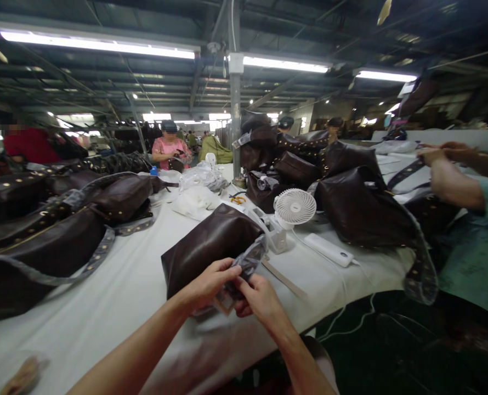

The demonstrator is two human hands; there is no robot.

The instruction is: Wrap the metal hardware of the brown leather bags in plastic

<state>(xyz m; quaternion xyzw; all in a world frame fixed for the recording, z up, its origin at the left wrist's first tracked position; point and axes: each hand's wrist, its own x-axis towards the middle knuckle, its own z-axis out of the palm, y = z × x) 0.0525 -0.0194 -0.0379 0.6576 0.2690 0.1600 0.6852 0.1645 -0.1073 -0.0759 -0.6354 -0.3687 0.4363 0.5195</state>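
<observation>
- Brown leather bag (211, 247) lies flat on the white table cover (104, 307), just left of the white fan (294, 208) and on the side nearest me; this is the thing in hand on my feed.
- My view puts the left hand (209, 283) at the lower edge of that bag, fingers curled closed on a clear plastic sleeve (248, 262).
- The right hand (260, 300) sits just beside it, nearer the fan, with its fingers (244, 285) also bent inward and pinching the same plastic.
- A small tan square piece (225, 301) shows under the hands, but I can't tell what it is.
- A wooden strip (283, 278) lies just below the fan, and a white battery pack (328, 249) sits to its right, with a white cable (345, 296) trailing off the table edge.
- Orange-handled pliers (238, 199) rest behind and left of the fan, near a heap of clear plastic bags (200, 178).
- More brown bags with studded straps are piled well left of the fan (42, 236) and right behind it (363, 208).
- Right of the fan, a co-worker's hands (441, 164) hold a dark strap (406, 173).
</observation>
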